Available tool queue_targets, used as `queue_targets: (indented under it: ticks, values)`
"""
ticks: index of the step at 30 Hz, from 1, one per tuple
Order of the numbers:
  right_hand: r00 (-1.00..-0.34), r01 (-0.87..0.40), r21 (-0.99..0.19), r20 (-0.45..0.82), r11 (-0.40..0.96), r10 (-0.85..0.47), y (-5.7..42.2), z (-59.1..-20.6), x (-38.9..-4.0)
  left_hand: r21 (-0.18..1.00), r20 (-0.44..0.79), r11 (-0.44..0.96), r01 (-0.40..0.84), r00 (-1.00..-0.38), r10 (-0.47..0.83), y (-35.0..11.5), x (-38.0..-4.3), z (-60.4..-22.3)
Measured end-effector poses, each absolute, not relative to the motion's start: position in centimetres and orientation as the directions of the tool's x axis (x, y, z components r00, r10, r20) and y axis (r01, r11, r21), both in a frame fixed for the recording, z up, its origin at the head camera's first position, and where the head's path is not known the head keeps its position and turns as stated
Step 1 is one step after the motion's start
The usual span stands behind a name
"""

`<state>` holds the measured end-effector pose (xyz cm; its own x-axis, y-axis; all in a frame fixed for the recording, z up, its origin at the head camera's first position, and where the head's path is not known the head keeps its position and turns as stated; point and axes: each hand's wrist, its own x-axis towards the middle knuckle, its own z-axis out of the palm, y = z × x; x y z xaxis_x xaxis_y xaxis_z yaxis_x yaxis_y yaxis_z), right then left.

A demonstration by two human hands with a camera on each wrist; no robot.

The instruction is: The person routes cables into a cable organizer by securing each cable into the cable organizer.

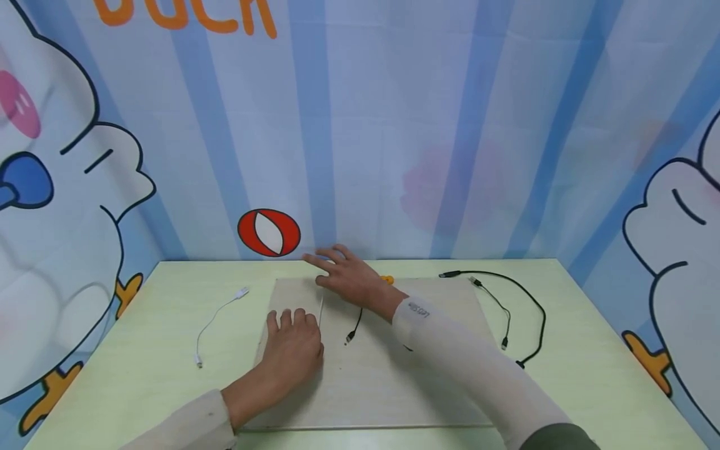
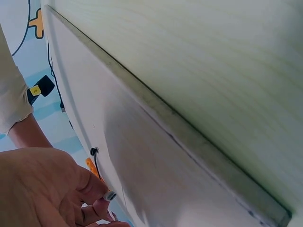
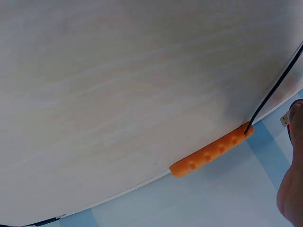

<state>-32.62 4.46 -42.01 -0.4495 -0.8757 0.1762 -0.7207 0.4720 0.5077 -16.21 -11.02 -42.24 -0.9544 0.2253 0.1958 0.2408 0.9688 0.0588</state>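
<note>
Over the left part of a pale board (image 1: 360, 387), my left hand (image 1: 295, 347) pinches a small connector of a white cable (image 2: 110, 195) between thumb and finger. My right hand (image 1: 354, 278) reaches to the board's back edge, and its thumb is against a metal USB plug (image 3: 285, 119); most of its fingers are outside the right wrist view. Between both hands runs a thin white stretch of cable (image 1: 321, 309). An orange slotted cable holder (image 3: 213, 153) sits along the back edge, and a black cable (image 3: 274, 90) meets its end slot. That cable's plug (image 1: 350, 339) lies on the board.
Another white cable (image 1: 210, 322) lies on the table left of the board. To the right are a short black cable (image 1: 508, 312) and a longer, thicker black cable (image 1: 534, 300). A printed curtain (image 1: 371, 125) stands behind the table's back edge.
</note>
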Motion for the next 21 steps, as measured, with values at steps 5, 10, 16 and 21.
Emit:
queue_targets:
  ticks: [5,10,16,21]
  values:
    - [-0.467,-0.717,0.505,0.162,0.480,-0.869,5.1,-41.8,-32.9,0.061,0.211,0.965,0.256,-0.948,0.238,-10.2,-16.5,-42.2]
    - [-0.473,-0.724,0.489,0.163,0.487,-0.866,5.8,-41.7,-33.1,0.072,0.213,0.960,0.269,-0.945,0.249,-9.5,-16.7,-42.1]
    - [-0.459,-0.726,0.479,0.198,0.494,-0.866,6.8,-41.8,-33.3,0.080,0.192,0.957,0.278,-0.947,0.259,-8.7,-17.1,-42.0]
    - [-0.443,-0.723,0.479,0.232,0.498,-0.866,7.5,-42.0,-33.5,0.076,0.181,0.956,0.282,-0.947,0.265,-8.3,-17.5,-42.0]
